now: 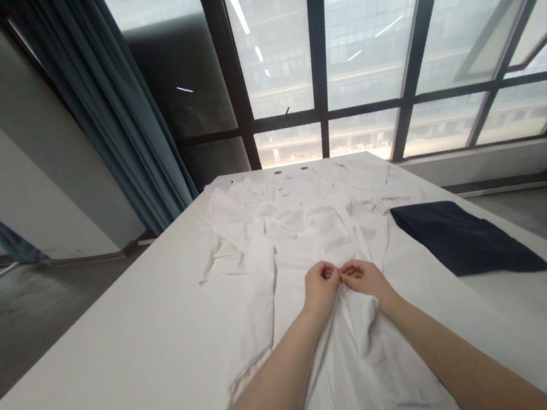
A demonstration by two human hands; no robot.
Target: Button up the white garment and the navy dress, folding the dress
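A white shirt (334, 358) lies spread lengthwise on the white table, with what looks like a long sleeve (259, 307) along its left side. My left hand (322, 286) and my right hand (366, 279) meet over the middle of its front, fingertips nearly touching. Both hands pinch the edge of the cloth there, lifting it into loose folds. Whether a button sits between the fingertips is too small to see. Beyond my hands, more white cloth (294, 212) lies rumpled towards the far end.
A folded dark navy cloth (459, 237) lies on the table (138, 364) to the right. Two small dark discs (278, 173) show at the far edge. Behind stand tall framed windows (272, 44) and a blue-grey curtain (115, 111) at the left.
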